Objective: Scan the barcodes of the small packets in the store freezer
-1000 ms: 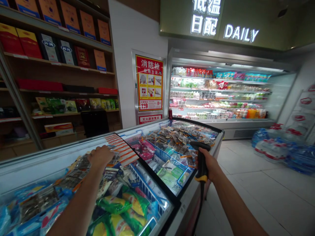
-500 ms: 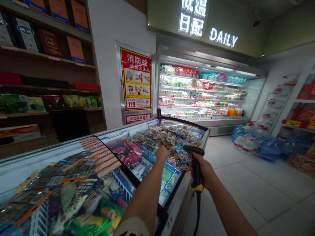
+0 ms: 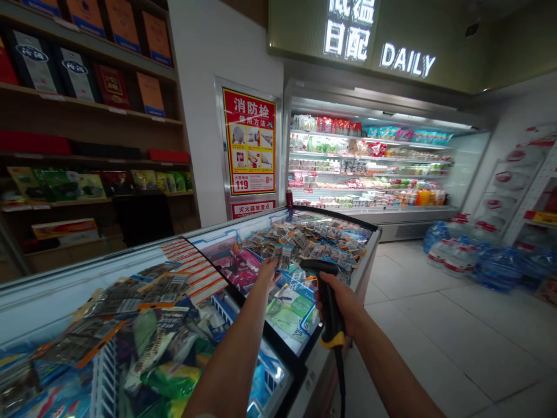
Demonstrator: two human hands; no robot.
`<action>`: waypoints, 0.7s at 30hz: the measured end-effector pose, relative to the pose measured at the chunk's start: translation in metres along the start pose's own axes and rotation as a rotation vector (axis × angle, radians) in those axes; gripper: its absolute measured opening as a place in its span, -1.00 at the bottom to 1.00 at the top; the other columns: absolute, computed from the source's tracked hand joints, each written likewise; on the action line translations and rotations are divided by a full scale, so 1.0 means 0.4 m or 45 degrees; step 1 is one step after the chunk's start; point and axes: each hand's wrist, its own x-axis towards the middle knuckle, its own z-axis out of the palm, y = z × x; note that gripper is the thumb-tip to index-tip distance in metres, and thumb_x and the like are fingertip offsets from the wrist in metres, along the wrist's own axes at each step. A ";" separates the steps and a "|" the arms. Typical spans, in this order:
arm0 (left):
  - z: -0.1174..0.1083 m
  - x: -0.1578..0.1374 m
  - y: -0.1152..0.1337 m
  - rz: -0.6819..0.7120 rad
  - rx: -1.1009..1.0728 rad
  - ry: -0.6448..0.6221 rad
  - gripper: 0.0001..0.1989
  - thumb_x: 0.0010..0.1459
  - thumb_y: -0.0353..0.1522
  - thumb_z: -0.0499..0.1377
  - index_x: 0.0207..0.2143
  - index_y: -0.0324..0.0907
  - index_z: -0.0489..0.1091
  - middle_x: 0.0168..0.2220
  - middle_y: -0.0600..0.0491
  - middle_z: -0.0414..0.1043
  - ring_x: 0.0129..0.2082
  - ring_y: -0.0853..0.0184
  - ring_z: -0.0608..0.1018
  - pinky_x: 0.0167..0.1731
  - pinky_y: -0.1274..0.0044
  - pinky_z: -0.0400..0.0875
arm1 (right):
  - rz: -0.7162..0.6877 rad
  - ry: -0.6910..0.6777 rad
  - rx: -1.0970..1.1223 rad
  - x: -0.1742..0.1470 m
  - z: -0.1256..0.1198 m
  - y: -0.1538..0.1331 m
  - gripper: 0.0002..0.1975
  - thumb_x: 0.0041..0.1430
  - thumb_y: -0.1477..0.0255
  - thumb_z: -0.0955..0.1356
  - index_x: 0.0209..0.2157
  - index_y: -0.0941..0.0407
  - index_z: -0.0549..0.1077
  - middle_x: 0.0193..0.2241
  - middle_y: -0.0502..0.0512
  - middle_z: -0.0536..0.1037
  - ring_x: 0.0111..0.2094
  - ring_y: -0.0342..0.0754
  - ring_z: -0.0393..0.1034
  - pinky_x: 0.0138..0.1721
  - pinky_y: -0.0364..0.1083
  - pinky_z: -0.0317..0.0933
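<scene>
My right hand (image 3: pixel 344 303) is wrapped round the handle of a black and yellow barcode scanner (image 3: pixel 331 307), its head pointing left over the freezer and its cord hanging down. With its fingers closed, my left hand (image 3: pixel 268 274) holds a small flat packet (image 3: pixel 285 257) in front of the scanner. Behind it, a heap of similar small packets (image 3: pixel 313 239) lies on the glass top of the chest freezer (image 3: pixel 368 247). More packets (image 3: pixel 165 287) lie in a pile on the left part of the lid. Below the glass, bagged goods show, some in baskets.
A striped orange and white sheet (image 3: pixel 195 270) lies on the freezer lid. Wooden shelves (image 3: pixel 100 107) with boxes and bags stand at left. A lit open fridge (image 3: pixel 369 157) is at the back. Large water bottles (image 3: pixel 500 264) stand on the tiled floor at right.
The scanner and my right hand have moved left, closer to my left hand. My left hand has drawn back from the heap with a packet in it. The view has turned slightly left.
</scene>
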 end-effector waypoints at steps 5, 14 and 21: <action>-0.043 -0.009 0.010 0.058 -0.219 0.055 -0.71 0.12 -0.34 0.06 -0.09 -0.22 0.26 -0.13 -0.02 0.31 -0.23 0.36 0.42 -0.28 0.43 0.38 | 0.024 -0.045 -0.049 -0.011 0.044 0.023 -0.76 0.03 0.24 0.26 -0.48 0.16 0.31 -0.73 -0.09 0.30 -0.75 -0.23 0.19 -0.77 -0.22 0.09; -0.091 -0.016 0.022 0.104 -0.329 0.097 -0.80 0.04 -0.42 0.09 -0.23 -0.16 0.33 -0.31 0.07 0.40 -0.36 0.41 0.44 -0.31 0.45 0.33 | 0.059 -0.097 -0.050 -0.040 0.069 0.024 -0.76 0.05 0.25 0.24 -0.49 0.15 0.30 -0.73 -0.09 0.30 -0.75 -0.23 0.19 -0.77 -0.22 0.09; -0.202 -0.020 0.081 0.260 -0.275 0.310 -0.89 -0.07 -0.41 0.12 -0.39 -0.14 0.34 -0.48 0.11 0.39 -0.48 0.42 0.45 -0.41 0.52 0.33 | -0.089 0.042 -0.089 -0.012 0.054 0.007 -0.76 0.02 0.25 0.27 -0.50 0.15 0.31 -0.73 -0.09 0.31 -0.75 -0.23 0.19 -0.77 -0.23 0.10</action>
